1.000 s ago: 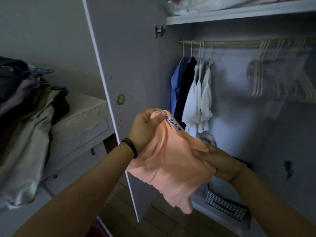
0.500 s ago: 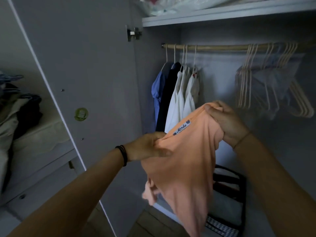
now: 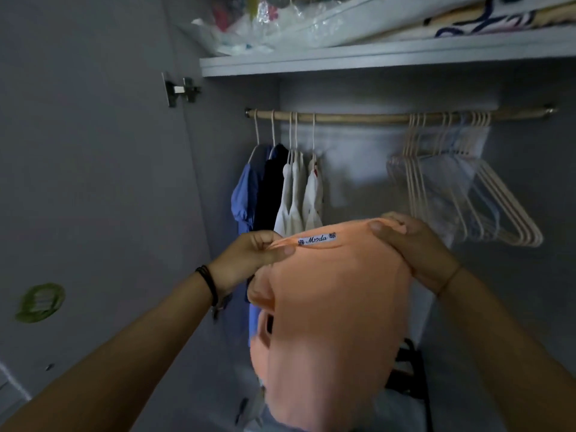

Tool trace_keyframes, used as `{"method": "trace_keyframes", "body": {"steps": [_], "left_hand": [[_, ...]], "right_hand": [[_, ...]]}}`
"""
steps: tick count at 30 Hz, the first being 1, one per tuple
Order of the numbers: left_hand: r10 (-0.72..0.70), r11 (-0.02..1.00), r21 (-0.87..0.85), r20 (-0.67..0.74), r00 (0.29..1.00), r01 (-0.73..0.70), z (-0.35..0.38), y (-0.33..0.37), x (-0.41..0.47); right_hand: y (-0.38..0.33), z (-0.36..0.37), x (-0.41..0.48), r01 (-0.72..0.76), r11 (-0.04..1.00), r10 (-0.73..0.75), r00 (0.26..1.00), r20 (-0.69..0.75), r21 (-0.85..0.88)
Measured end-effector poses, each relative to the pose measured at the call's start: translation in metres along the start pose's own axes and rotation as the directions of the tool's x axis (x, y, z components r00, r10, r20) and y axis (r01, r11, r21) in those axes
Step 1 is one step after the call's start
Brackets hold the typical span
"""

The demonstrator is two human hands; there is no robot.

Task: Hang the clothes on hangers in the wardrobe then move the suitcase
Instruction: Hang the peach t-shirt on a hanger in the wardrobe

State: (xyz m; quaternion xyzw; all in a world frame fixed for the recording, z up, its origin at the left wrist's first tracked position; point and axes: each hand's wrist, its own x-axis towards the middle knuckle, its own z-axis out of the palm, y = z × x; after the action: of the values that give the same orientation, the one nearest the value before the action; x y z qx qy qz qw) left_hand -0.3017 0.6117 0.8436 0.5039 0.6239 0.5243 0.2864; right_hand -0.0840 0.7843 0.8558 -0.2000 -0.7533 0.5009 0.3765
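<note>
A peach-orange top [image 3: 336, 307] with a white "Moda" neck label hangs spread between both hands in front of the open wardrobe. My left hand [image 3: 249, 257] pinches the left end of its neckline. My right hand [image 3: 414, 247] grips the right end, slightly higher. Behind it, a wooden rail [image 3: 358, 117] carries a blue shirt [image 3: 244, 198], a dark garment [image 3: 274, 185] and white tops [image 3: 300, 198] at the left. Several empty cream hangers [image 3: 461, 188] hang bunched at the right. The suitcase is out of view.
The open wardrobe door [image 3: 93, 182] fills the left, with a green sticker [image 3: 40, 302] on it. A shelf [image 3: 374, 57] above the rail holds plastic-wrapped bedding. A black-trimmed bag [image 3: 411, 378] sits low in the wardrobe behind the top.
The view has swung right and closer into the wardrobe. Both hands have raised the orange top and pulled its neckline out wide; the right hand moved from the fabric's lower part up to the neckline.
</note>
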Motion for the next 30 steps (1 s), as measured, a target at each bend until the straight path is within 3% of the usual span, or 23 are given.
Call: {"method": "trace_keyframes", "body": {"steps": [6,10,13,15,20,23,27,30], "left_hand": [[-0.046,0.992,0.122,0.038,0.998,0.041,-0.022,-0.015,0.035],[-0.079,0.968,0.245,0.099,0.992,0.052,-0.028,-0.027,0.053],[-0.128,0.899,0.437,0.199,0.972,0.029,-0.032,-0.034,0.061],[-0.146,0.858,0.512,0.168,0.975,0.04,-0.036,-0.044,0.066],[-0.132,0.952,0.266,-0.084,0.988,0.15,-0.043,-0.055,0.072],[-0.263,0.964,-0.062,-0.103,0.959,0.257,-0.042,-0.051,0.075],[-0.354,0.828,-0.453,0.036,0.935,0.331,-0.037,-0.041,0.085],[-0.35,0.69,-0.659,0.06,0.935,0.301,-0.03,-0.031,0.093]], "right_hand": [[0.015,0.001,0.016,-0.073,0.997,0.074,0.997,-0.03,0.01],[0.02,0.003,0.019,-0.105,0.987,0.115,0.99,-0.079,0.119],[0.023,0.001,0.021,-0.117,0.959,0.154,0.979,-0.13,0.258],[0.025,-0.002,0.022,-0.115,0.933,0.176,0.972,-0.153,0.342],[0.038,-0.016,0.023,-0.128,0.938,0.184,0.971,-0.15,0.321],[0.045,-0.02,0.026,-0.149,0.955,0.201,0.961,-0.188,0.258],[0.05,-0.028,0.03,-0.245,0.946,0.278,0.95,-0.14,0.213],[0.058,-0.033,0.027,-0.314,0.949,0.315,0.948,-0.052,0.038]]}}
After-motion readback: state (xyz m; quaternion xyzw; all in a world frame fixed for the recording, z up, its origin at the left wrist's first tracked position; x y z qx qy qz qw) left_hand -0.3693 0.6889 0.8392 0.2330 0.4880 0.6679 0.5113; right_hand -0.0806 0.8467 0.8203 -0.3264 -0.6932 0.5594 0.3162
